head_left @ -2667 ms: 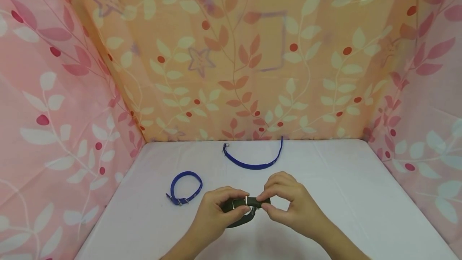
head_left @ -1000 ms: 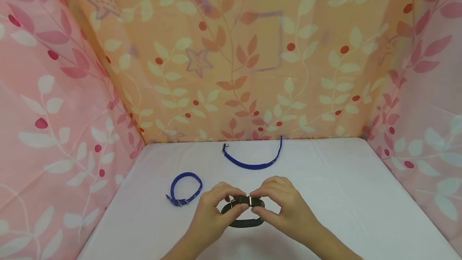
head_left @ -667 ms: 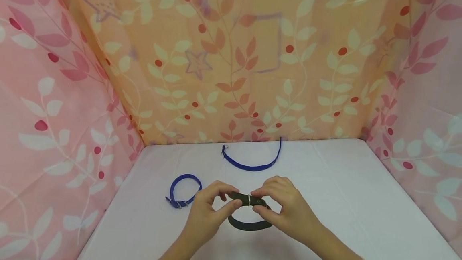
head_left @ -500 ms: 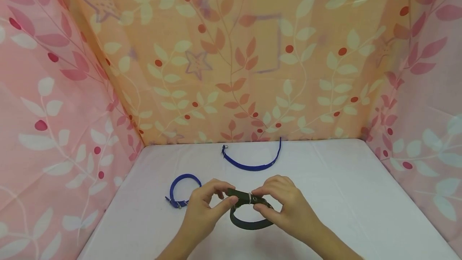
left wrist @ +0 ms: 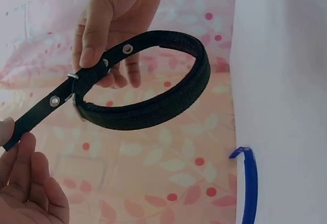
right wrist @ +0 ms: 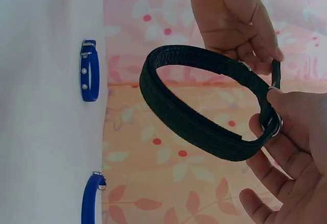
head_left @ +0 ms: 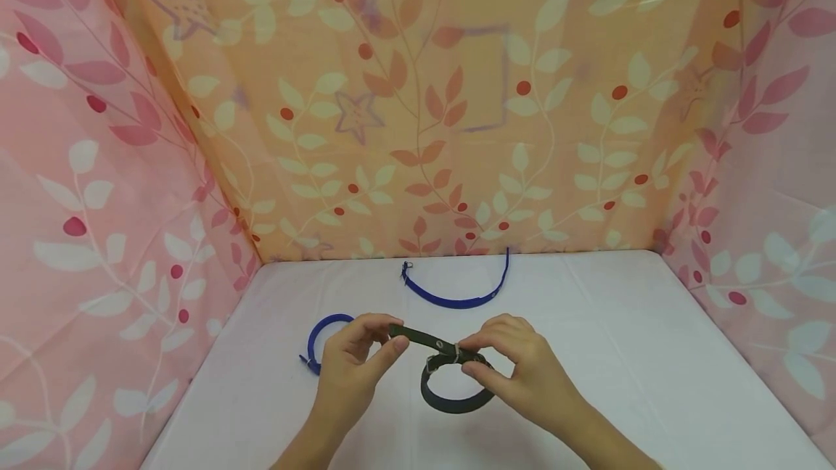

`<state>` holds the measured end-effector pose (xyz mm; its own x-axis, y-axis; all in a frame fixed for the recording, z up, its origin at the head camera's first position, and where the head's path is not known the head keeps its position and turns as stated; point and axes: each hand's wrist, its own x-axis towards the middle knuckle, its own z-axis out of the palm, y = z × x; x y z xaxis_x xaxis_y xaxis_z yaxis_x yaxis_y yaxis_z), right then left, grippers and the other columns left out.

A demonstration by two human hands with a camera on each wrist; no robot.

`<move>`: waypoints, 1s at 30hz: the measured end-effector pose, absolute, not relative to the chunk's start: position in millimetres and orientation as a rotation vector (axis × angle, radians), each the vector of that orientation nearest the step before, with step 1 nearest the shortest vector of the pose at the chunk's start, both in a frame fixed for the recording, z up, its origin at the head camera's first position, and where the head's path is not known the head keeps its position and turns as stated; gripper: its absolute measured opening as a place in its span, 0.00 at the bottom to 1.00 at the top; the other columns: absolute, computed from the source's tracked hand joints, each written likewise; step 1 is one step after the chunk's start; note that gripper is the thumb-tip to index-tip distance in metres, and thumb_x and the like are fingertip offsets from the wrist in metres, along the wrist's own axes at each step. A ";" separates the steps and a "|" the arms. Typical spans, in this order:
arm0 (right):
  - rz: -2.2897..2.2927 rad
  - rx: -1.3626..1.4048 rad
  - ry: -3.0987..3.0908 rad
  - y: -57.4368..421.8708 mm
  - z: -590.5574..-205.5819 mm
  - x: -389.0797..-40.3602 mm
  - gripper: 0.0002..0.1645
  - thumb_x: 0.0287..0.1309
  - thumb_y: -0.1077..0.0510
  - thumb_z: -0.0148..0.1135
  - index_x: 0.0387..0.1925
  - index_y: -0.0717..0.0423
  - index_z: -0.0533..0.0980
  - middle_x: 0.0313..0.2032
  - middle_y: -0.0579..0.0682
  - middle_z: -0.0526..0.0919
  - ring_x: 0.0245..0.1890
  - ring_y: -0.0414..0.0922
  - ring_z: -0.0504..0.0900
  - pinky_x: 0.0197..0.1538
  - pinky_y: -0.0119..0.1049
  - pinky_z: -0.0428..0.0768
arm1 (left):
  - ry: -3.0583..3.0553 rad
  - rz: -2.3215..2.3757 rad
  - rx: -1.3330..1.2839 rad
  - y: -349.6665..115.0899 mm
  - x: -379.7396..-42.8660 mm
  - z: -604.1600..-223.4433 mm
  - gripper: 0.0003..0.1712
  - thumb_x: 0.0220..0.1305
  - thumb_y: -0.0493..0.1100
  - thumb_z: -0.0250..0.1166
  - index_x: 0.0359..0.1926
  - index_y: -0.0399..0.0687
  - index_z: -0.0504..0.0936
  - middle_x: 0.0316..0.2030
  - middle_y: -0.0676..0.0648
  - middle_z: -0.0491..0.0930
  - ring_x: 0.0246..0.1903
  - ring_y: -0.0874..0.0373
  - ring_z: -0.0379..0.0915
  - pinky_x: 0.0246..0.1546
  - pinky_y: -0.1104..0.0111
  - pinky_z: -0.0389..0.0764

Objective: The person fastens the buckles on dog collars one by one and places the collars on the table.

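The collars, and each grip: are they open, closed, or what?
Dark collar: looped, tail sticking out.
Near blue collar: closed in a loop.
Far blue collar: undone, curved open.
Left grip: pinching the dark collar's tail.
Right grip: holding the dark collar's loop.

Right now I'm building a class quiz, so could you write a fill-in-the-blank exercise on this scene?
In the head view, the left hand partly hides the looped strap, coloured ____.
The right hand grips the dark strap, one of ____ straps in view.
On the table, the open strap lies ____ (nearer or farther) than the looped one.

Missing words: blue; three; farther.
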<state>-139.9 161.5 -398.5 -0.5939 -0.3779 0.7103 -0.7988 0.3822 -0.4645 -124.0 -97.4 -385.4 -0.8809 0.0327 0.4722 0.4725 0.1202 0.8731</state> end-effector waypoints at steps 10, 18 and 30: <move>1.396 0.883 -2.164 161.7 -401.0 -138.6 0.14 0.56 0.57 0.78 0.43 0.40 0.85 0.40 0.36 0.87 0.45 0.37 0.83 0.54 0.29 0.79 | -2.402 -1.679 -0.537 -81.0 -127.9 -402.5 0.15 0.60 0.49 0.76 0.47 0.69 0.85 0.43 0.60 0.86 0.44 0.58 0.80 0.50 0.62 0.80; 1.506 0.765 -2.259 160.5 -396.6 -134.0 0.14 0.57 0.53 0.77 0.44 0.35 0.85 0.41 0.34 0.87 0.48 0.38 0.84 0.58 0.35 0.79 | -2.176 -1.686 -0.773 -72.7 -127.7 -413.4 0.12 0.64 0.42 0.73 0.49 0.55 0.88 0.47 0.56 0.87 0.48 0.57 0.81 0.48 0.66 0.84; 1.495 0.787 -2.259 157.8 -398.3 -133.8 0.16 0.58 0.53 0.76 0.49 0.37 0.85 0.42 0.35 0.88 0.47 0.37 0.85 0.57 0.36 0.80 | -2.041 -1.771 -0.872 -68.5 -125.2 -415.5 0.11 0.67 0.35 0.69 0.50 0.45 0.89 0.48 0.48 0.85 0.49 0.53 0.82 0.46 0.65 0.86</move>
<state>-133.8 157.8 -398.3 -0.7974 -0.2685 0.5404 -0.6024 0.3008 -0.7394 -125.2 -68.5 -415.5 -0.7704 0.2456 0.5883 0.6170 0.0550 0.7850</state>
